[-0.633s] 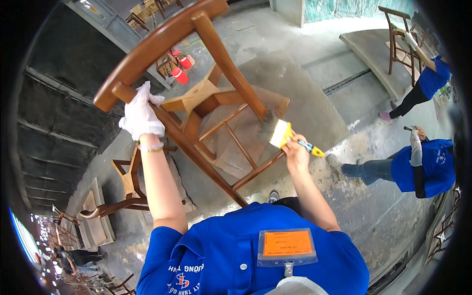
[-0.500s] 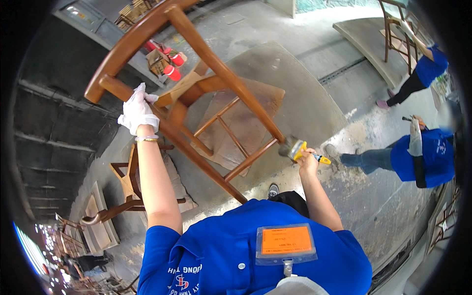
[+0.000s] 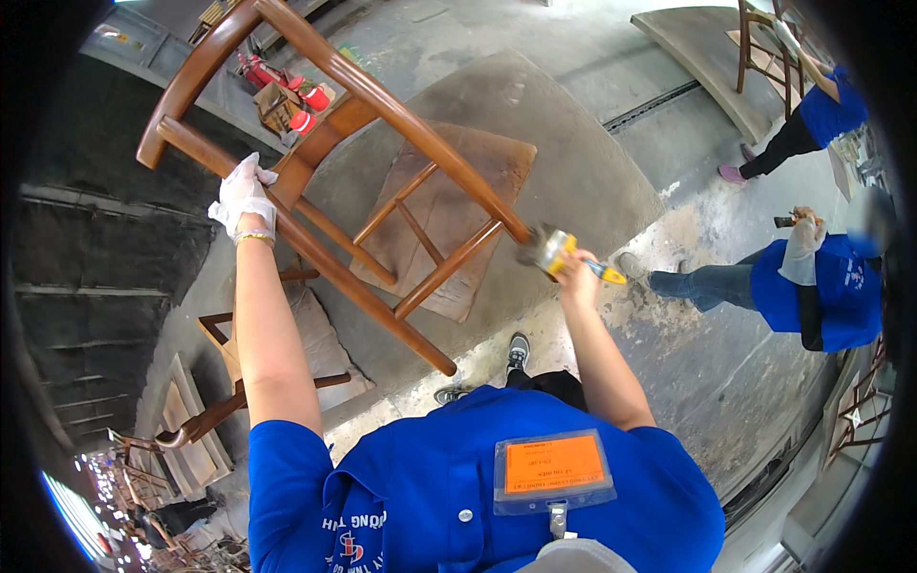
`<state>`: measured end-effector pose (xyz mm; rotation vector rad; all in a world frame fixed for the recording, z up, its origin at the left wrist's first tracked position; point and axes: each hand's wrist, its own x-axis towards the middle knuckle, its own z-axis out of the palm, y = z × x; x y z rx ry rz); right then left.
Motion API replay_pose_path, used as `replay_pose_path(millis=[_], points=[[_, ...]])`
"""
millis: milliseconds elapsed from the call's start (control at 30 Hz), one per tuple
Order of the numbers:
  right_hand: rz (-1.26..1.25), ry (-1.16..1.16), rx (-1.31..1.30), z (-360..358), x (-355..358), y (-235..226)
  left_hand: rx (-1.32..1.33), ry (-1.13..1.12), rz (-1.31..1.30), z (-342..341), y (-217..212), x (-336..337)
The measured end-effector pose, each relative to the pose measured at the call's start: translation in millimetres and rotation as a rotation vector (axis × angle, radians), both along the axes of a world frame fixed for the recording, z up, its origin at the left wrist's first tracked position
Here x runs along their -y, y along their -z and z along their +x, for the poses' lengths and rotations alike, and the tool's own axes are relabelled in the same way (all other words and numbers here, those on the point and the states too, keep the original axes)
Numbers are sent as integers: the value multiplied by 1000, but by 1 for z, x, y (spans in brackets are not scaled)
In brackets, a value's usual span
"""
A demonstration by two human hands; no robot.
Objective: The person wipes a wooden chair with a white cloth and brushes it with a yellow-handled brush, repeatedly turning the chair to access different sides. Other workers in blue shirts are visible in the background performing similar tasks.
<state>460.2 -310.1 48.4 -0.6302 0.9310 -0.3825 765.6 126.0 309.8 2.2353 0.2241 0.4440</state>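
Observation:
A brown wooden chair (image 3: 330,258) hangs tilted in front of me, its legs toward my right and near side. My left hand (image 3: 245,196), in a white glove, is closed around the chair's frame below the curved top rail. Bare, my right hand (image 3: 576,279) grips a paintbrush (image 3: 549,250) with a yellow and blue handle. Its wide, dark bristles touch or nearly touch the end of the chair's far leg; motion blur hides which.
Below the chair lies a flat brown cardboard sheet (image 3: 468,220) on a larger grey board (image 3: 583,143). Another chair (image 3: 220,411) rests at my left. Red-lidded containers (image 3: 303,121) stand at the far left. Two people in blue shirts (image 3: 812,296) are at the right.
The chair has shifted left and slightly away, with my left hand still holding it. My right hand and the brush have also moved left and up. The nearby person's hand has risen slightly.

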Motion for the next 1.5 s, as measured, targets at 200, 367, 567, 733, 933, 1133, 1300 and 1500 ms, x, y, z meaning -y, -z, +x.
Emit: replay_pose_path(millis=[200,367,567,733,933,1133,1300,1500], points=[[-1153,-49,87,2,-64,8,-9,-37,93,12,3,-5],[-990,-786,410,-17,-205,-72,-1,59,-303,32,2,-5],[-974,-435,421,35,-142,-82,50,119,-387,29,-2,5],[-1602,-488,310,33,-135,-86,-58,34,-378,42,1,5],[-411,-50,463,26,-68,-22,3,94,-592,57,6,1],[-635,408,-657,-23,2,55,-12,74,-426,52,0,7],[-844,140,175,52,-68,-17,8,-4,181,24,-8,17],[-272,-33,508,56,-19,-26,-50,106,-225,13,-8,32]])
